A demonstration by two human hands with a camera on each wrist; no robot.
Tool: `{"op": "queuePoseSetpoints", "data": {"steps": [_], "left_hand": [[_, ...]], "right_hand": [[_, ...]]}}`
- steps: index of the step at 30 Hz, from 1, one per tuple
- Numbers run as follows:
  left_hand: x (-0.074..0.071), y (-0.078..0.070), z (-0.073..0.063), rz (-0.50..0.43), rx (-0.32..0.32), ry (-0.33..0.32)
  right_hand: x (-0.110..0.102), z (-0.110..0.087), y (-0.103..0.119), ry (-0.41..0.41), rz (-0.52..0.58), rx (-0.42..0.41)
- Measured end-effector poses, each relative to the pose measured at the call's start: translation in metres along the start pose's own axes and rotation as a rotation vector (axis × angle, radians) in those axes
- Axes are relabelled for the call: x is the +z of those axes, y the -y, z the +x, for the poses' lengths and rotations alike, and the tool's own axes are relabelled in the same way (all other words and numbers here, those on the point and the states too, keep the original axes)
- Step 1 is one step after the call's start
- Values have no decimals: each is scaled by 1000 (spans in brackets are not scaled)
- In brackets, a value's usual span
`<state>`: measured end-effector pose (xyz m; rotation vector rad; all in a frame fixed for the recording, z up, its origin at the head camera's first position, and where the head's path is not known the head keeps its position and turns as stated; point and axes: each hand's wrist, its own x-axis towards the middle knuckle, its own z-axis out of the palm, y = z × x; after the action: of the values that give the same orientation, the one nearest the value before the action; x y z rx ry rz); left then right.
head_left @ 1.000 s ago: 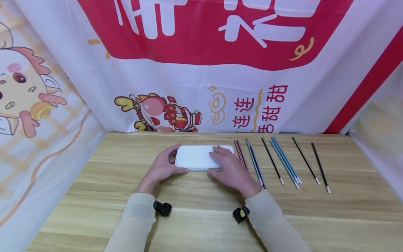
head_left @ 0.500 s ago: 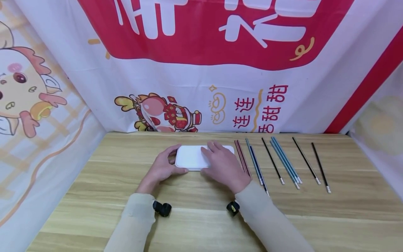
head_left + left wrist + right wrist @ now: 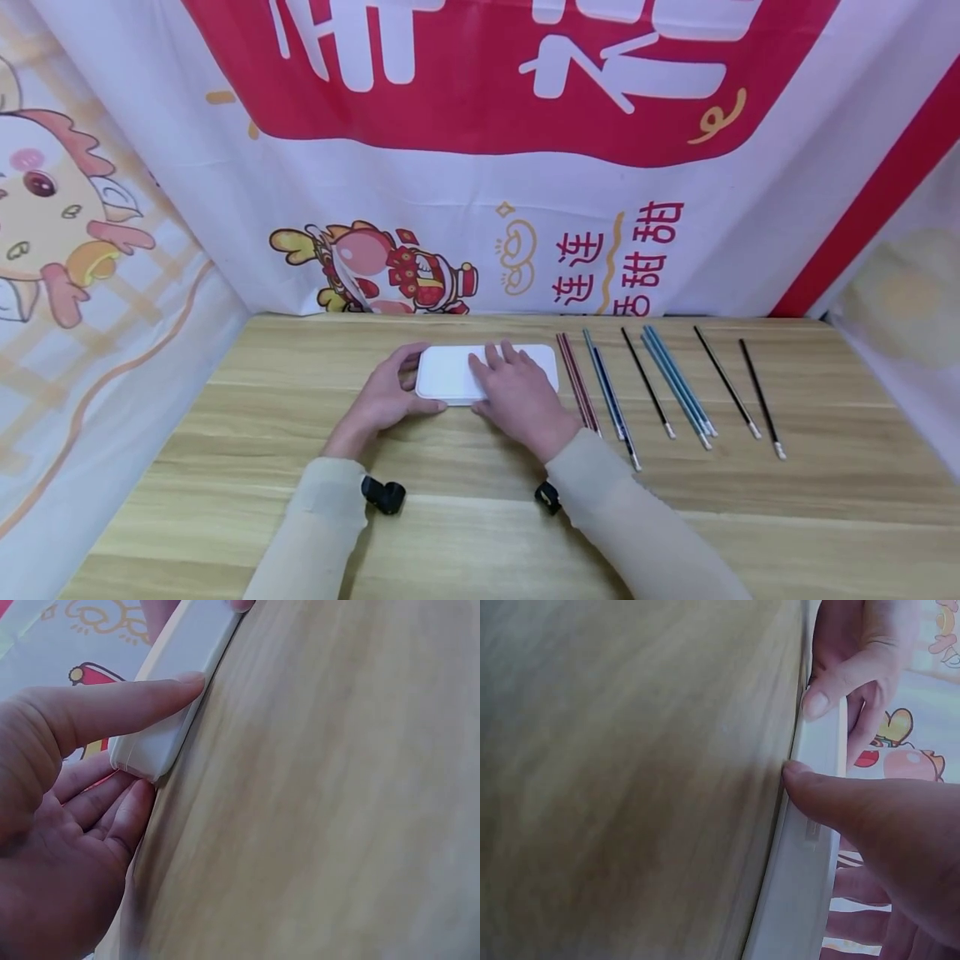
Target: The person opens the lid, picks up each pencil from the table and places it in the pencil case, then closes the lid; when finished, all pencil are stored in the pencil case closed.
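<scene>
Near: both sleeves [image 3: 630, 517] reach across the wooden table [image 3: 450, 542], a black wrist device [image 3: 385, 496] at the left cuff. Right hand [image 3: 522, 400] has slid left along the white case [image 3: 450, 375] since 1 s ago; fingers now spread over the lid, thumb on the near side, not wrapped round it. Left hand [image 3: 382, 396] same spot as before, half-curled, gripping the case's left end, thumb along the near side. Case hasn't moved; lies flat between the hands, lid on. Right wrist view shows a small rectangular mark on the near side, not visible from head; left wrist view shows the seam at the left end. Pencils only in head view, right of case: dark red pair [image 3: 580, 383] closest, then blues and blacks. Dark-blue one's near tip now uncovered. Far: printed cloth [image 3: 450, 187].
</scene>
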<state>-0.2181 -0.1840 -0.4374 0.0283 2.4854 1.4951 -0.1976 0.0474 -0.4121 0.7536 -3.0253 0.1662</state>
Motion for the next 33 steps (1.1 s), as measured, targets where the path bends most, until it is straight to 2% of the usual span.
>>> {"op": "queuePoseSetpoints", "data": {"steps": [5, 12, 15, 27, 33], "left_hand": [[-1, 0, -1, 18, -2, -4], [-1, -1, 0, 25, -12, -22], [-2, -1, -1, 26, -13, -22], [-1, -3, 0, 32, -14, -22], [-2, -2, -2, 33, 6, -15]], "right_hand": [[-3, 2, 4, 26, -75, -19], [-11, 12, 6, 34, -245, -101], [-14, 16, 6, 53, -281, -126], [-15, 14, 7, 82, -336, -136], [-21, 16, 10, 104, -297, -182]]}}
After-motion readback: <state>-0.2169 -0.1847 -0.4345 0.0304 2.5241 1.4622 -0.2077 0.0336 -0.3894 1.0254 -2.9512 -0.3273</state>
